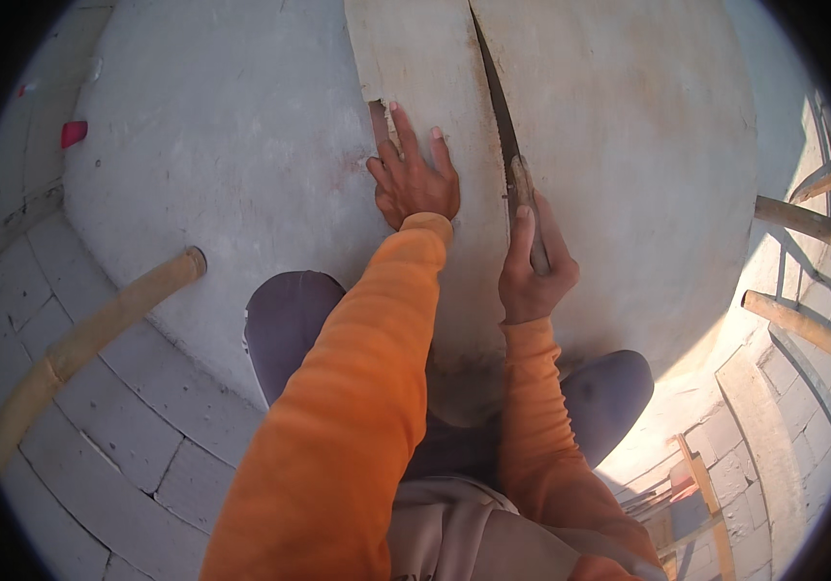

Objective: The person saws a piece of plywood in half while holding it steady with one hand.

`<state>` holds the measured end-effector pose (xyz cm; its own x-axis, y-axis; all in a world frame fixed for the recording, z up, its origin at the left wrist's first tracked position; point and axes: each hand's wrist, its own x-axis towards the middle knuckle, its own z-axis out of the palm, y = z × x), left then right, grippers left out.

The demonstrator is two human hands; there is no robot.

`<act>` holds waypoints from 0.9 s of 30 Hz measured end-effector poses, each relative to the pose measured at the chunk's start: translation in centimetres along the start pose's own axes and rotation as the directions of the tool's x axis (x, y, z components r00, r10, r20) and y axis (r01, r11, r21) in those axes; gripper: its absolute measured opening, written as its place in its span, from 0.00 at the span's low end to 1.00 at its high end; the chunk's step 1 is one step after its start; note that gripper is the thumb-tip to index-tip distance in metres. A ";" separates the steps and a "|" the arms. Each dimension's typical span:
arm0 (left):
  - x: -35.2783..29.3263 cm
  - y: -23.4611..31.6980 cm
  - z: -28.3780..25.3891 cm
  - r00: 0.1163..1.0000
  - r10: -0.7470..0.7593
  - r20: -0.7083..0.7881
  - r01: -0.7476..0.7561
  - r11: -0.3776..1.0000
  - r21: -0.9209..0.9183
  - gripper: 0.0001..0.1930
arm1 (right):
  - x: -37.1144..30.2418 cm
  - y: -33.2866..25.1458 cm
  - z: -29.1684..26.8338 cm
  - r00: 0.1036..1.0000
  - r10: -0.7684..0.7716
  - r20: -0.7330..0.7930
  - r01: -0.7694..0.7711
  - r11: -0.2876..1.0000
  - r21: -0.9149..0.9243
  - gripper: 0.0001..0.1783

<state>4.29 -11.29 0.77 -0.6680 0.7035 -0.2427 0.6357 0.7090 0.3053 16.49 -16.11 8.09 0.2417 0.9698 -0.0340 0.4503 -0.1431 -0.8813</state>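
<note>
My right hand [538,271] is wrapped round the wooden handle of a handsaw [501,107]. Its long dark blade narrows toward the top of the view and lies along the edge of a pale sheet of board [454,58]. My left hand [415,179] rests on this board, left of the blade, fingers spread and holding nothing. Beside its fingertips, a small notch [379,118] breaks the board's left edge. Another pale panel [629,145] extends to the right of the blade.
My bent knees [290,324] are just below the work. A bamboo pole [96,329] juts in from the left near a block wall [135,426]. Several more poles [803,223] stick out at the right. A small red object [74,134] sits at the far left.
</note>
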 end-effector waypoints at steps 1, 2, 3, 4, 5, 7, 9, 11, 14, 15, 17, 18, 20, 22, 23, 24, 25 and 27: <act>0.0 0.3 0.0 1.000 -0.012 0.021 0.013 1.000 -0.017 0.34 | -0.6 0.3 -0.5 1.000 0.001 0.011 -0.001 1.000 -0.016 0.16; -0.4 0.4 0.1 0.999 -0.023 0.045 0.024 0.999 -0.035 0.34 | -1.3 0.7 -1.4 1.000 0.002 0.020 -0.001 0.999 -0.035 0.17; -0.4 0.3 0.2 0.998 -0.025 0.052 0.027 0.999 -0.029 0.34 | -1.6 0.9 -1.9 1.000 -0.005 0.026 0.007 0.999 -0.047 0.17; 0.0 -0.6 -0.1 0.998 -0.036 0.046 0.036 0.999 -0.016 0.34 | -4.4 1.1 -3.3 1.000 0.002 0.027 0.001 0.996 -0.094 0.17; 0.4 -0.9 -0.2 0.998 -0.048 0.044 0.048 0.999 -0.010 0.34 | -8.2 1.6 -5.6 1.000 0.006 0.028 -0.002 0.989 -0.148 0.17; 0.9 -1.4 -1.0 0.999 -0.047 0.008 0.048 0.999 -0.009 0.34 | -13.8 1.6 -8.8 0.998 0.020 0.052 -0.013 0.991 -0.132 0.18; 0.5 -1.3 -0.9 0.999 -0.040 0.022 0.040 0.999 -0.001 0.34 | -11.5 1.0 -7.5 0.998 0.008 0.059 -0.001 0.992 -0.128 0.17; 0.4 -0.5 -0.9 0.999 -0.026 0.041 0.025 0.999 0.021 0.34 | -5.3 0.4 -3.1 0.999 0.015 0.037 -0.012 0.997 -0.079 0.17; -0.1 0.3 0.7 0.999 0.022 -0.039 -0.024 0.998 -0.062 0.34 | 3.3 1.0 2.2 0.996 -0.073 -0.054 0.077 0.994 0.080 0.18; 0.0 0.2 0.7 0.999 0.007 -0.035 -0.009 0.999 -0.052 0.33 | 2.4 1.2 1.7 0.998 -0.056 -0.029 0.057 0.998 0.041 0.18; -0.1 -0.5 0.5 1.000 -0.030 -0.006 0.030 0.999 -0.030 0.33 | -2.6 1.8 -1.4 1.000 -0.007 0.026 0.009 0.998 -0.055 0.18; 0.6 -0.5 0.2 0.999 -0.026 -0.027 0.025 0.999 -0.035 0.33 | -5.5 2.0 -3.3 0.999 -0.032 0.018 0.034 0.995 -0.093 0.18; 0.6 -1.6 -1.0 0.998 -0.035 -0.052 0.034 0.999 -0.021 0.33 | -11.9 1.1 -7.4 0.998 -0.030 0.054 0.038 0.989 -0.144 0.18; 0.4 -1.0 -1.0 0.999 -0.040 -0.007 0.040 0.998 -0.044 0.32 | -11.4 0.6 -7.6 0.999 -0.016 0.040 0.021 0.990 -0.138 0.18; 0.4 -0.8 -1.1 0.999 -0.044 0.012 0.044 0.998 -0.051 0.32 | -9.7 1.8 -5.9 1.000 -0.009 0.015 0.010 0.995 -0.096 0.18; 0.5 -0.5 -0.9 1.000 -0.016 -0.027 0.015 0.998 -0.062 0.32 | -7.1 2.5 -3.6 1.000 -0.006 -0.019 0.005 0.999 -0.052 0.18; 0.4 -0.5 -0.3 0.998 0.003 -0.061 -0.008 0.998 -0.066 0.32 | -3.4 1.9 -0.9 1.000 -0.013 0.002 0.013 1.000 -0.027 0.17; 0.1 0.4 0.6 0.998 0.016 -0.065 -0.021 0.997 -0.076 0.33 | 1.7 1.4 1.4 0.999 -0.048 -0.002 0.048 0.999 0.006 0.17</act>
<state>4.77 -10.89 0.30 -0.6814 0.7102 -0.1770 0.6185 0.6880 0.3795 16.32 -14.40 6.12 0.2217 0.9751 0.0094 0.4560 -0.0951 -0.8849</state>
